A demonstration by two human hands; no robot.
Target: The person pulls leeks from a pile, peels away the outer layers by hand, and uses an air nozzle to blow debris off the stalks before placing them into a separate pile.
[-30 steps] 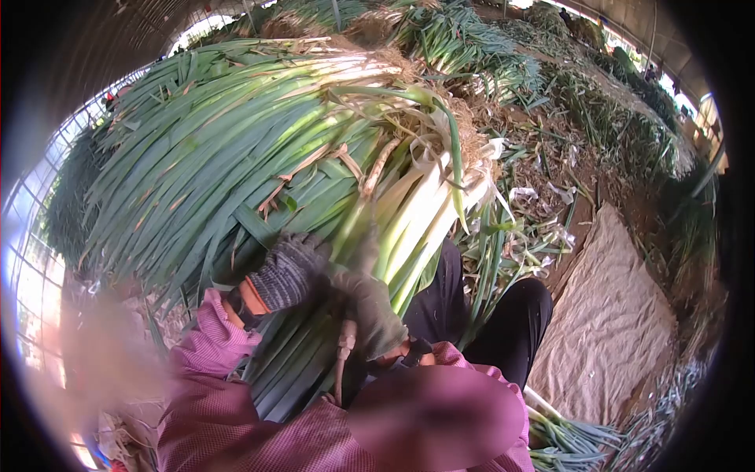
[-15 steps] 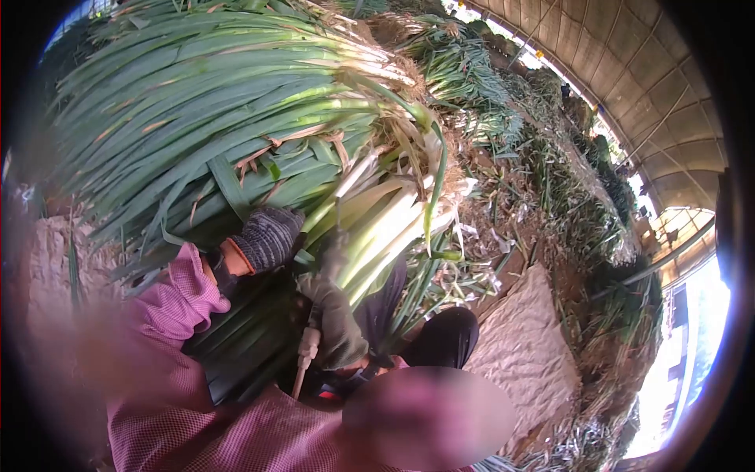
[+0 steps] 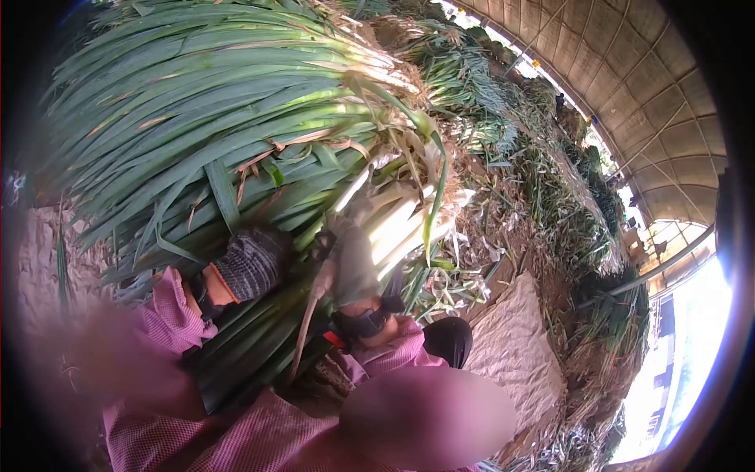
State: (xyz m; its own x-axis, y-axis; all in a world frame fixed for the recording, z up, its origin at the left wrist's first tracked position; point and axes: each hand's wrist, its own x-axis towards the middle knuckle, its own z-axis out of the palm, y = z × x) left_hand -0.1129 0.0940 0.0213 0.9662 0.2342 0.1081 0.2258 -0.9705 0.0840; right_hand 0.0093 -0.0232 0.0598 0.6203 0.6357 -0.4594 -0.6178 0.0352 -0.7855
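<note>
Long green onions lie in a thick pile, leaves to the left and pale root ends to the right. My left hand, in a grey knit glove, is closed around some green leaves at the pile's near edge; its fingertips are blurred. My right hand, in a dull greenish glove, is beside it, over the white stalks. It grips what looks like a hose-fed nozzle, mostly hidden by the hand, with a thin hose hanging down toward my lap. More dark leaves stretch below my hands.
Crumpled brown paper lies on the ground at right, beside scattered leaf scraps. More green onion bundles lie farther back. A curved covered roof arches overhead, with a bright opening at lower right.
My right hand has moved up and slightly right over the stalks, its wrist and sleeve now showing. My left hand has shifted slightly down and left. The hose has swung with the right hand.
</note>
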